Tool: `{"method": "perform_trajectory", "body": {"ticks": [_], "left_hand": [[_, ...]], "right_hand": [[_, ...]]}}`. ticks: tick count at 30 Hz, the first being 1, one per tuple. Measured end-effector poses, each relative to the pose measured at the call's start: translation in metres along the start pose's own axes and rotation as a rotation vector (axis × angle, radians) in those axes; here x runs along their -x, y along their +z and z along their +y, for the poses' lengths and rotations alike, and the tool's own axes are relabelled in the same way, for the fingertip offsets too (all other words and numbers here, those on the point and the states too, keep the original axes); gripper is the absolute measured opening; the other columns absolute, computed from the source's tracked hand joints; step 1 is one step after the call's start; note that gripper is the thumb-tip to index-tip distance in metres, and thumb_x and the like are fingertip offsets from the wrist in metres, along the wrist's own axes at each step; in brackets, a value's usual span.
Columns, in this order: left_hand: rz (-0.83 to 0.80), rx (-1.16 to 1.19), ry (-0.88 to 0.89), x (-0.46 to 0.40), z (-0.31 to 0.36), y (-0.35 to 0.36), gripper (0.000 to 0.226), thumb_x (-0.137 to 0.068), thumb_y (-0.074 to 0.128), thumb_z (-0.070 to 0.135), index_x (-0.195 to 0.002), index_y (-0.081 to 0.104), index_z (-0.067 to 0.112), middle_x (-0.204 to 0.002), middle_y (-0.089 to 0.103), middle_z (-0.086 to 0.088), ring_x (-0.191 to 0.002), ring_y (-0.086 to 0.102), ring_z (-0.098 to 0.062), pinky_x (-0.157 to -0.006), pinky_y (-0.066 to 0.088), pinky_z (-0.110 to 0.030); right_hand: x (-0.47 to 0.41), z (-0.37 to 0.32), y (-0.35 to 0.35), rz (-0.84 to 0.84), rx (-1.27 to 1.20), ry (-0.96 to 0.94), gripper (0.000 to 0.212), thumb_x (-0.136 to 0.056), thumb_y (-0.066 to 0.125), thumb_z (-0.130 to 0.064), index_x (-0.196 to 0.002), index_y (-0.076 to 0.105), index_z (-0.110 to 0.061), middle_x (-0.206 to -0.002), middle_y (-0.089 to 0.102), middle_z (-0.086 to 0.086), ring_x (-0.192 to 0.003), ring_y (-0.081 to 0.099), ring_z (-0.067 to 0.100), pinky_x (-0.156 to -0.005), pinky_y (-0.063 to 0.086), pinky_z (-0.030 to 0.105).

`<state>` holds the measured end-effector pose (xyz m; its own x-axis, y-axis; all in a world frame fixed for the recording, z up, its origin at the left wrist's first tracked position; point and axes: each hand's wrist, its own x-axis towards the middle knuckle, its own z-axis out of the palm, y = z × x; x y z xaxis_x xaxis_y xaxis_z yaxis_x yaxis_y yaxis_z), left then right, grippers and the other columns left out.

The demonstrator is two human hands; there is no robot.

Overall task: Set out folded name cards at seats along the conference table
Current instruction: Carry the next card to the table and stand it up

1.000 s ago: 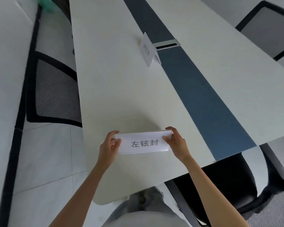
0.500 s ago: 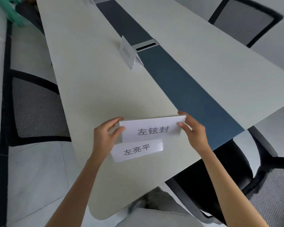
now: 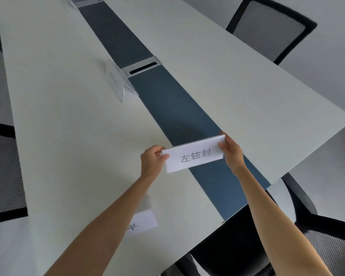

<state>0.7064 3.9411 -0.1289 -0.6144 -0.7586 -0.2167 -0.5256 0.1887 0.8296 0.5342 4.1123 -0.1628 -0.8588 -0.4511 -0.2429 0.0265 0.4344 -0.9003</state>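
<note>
I hold a folded white name card (image 3: 195, 156) with grey printed characters above the table's blue centre strip (image 3: 173, 108). My left hand (image 3: 152, 162) pinches its left end and my right hand (image 3: 230, 150) pinches its right end. A second name card (image 3: 142, 222) lies flat on the white conference table (image 3: 68, 136) near the front edge, partly hidden by my left forearm. A third card (image 3: 116, 80) stands folded like a tent farther along the table, beside the strip.
A metal cable slot (image 3: 142, 66) sits in the blue strip, with another at the far end. Black mesh chairs stand at the left (image 3: 4, 176), far right (image 3: 271, 30) and near right (image 3: 317, 246). The table's rounded corner (image 3: 343, 120) is at the right.
Both hands carried the top card forward and to the right, over the blue strip. The card beneath it stayed behind on the table near the front edge.
</note>
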Motion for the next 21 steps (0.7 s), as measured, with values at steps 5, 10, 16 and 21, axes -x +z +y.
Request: {"method": "perform_trajectory", "body": {"ticks": [5,10,16,21], "left_hand": [[0.021,0.011,-0.043,-0.016,0.003,0.034,0.028,-0.082,0.062,0.011,-0.108,0.059,0.001,-0.119,0.063,-0.016,-0.107,0.060,-0.030,-0.073,0.047,-0.024],[0.101,0.183,-0.187,-0.015,0.008,0.057,0.043,-0.085,0.057,0.014,-0.126,0.043,0.010,-0.133,0.052,-0.012,-0.120,0.053,-0.028,-0.090,0.051,-0.038],[0.075,0.275,-0.330,0.006,-0.006,0.075,0.038,-0.088,0.053,0.016,-0.125,0.046,0.013,-0.129,0.055,-0.011,-0.116,0.056,-0.027,-0.092,0.052,-0.043],[0.031,0.298,-0.314,-0.004,-0.004,0.079,0.043,-0.087,0.052,0.011,-0.129,0.043,0.016,-0.133,0.053,-0.008,-0.118,0.054,-0.025,-0.094,0.051,-0.042]], "right_hand": [[-0.032,0.012,-0.007,-0.005,0.030,0.040,0.039,-0.091,0.043,-0.017,-0.128,0.048,-0.027,-0.113,0.057,-0.001,-0.112,0.052,0.023,-0.089,0.037,0.026],[-0.033,0.014,-0.009,0.055,0.030,0.039,0.043,-0.092,0.044,-0.027,-0.135,0.040,-0.025,-0.135,0.052,-0.002,-0.122,0.046,0.015,-0.105,0.036,0.031],[-0.006,0.038,-0.006,0.090,-0.089,0.137,0.057,-0.079,0.029,0.005,-0.127,0.047,-0.020,-0.129,0.055,-0.002,-0.118,0.050,0.014,-0.107,0.037,0.032],[-0.027,0.036,0.005,0.083,-0.115,0.160,0.066,-0.074,0.028,0.010,-0.127,0.050,-0.023,-0.122,0.055,-0.008,-0.116,0.050,0.012,-0.105,0.036,0.029]]}}
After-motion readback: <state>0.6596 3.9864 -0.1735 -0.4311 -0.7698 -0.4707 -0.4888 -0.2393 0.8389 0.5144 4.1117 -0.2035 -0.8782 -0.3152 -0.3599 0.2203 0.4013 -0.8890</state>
